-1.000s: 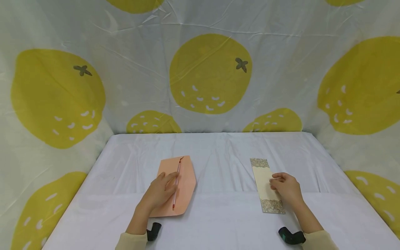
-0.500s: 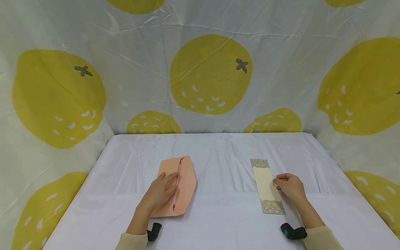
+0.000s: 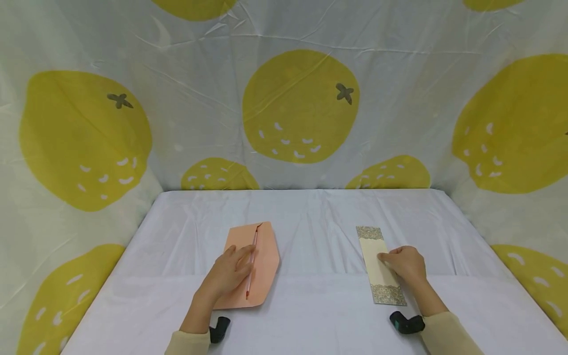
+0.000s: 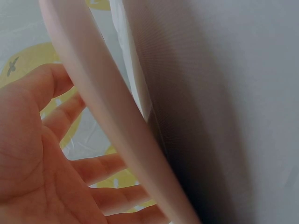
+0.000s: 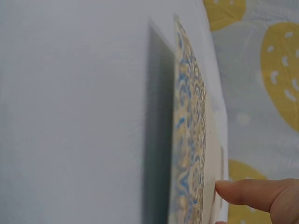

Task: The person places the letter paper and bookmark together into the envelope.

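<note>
A salmon-pink envelope [image 3: 266,259] lies on the left of the table, its pointed flap toward the right. Along it runs a narrow pale strip [image 3: 251,268] with reddish ends. My left hand [image 3: 226,273] rests on the envelope, fingers spread and reaching the strip. In the left wrist view the fingers meet the envelope's pink edge [image 4: 112,116]. On the right is a long cream card [image 3: 374,259] with patterned gold bands at both ends. My right hand [image 3: 406,264] pinches its right edge, thumb on the face; the other fingertips are hidden. The card's patterned band [image 5: 187,126] stands above its shadow.
A white cloth [image 3: 310,315] covers the table. Behind and at the sides hangs a curtain [image 3: 306,108] printed with yellow lemons. Black wrist devices [image 3: 219,329] show near both sleeves.
My right hand first drew slightly right toward the card's edge, then moved back left, with the thumb now further over the card's face. The left hand, envelope and card stay put.
</note>
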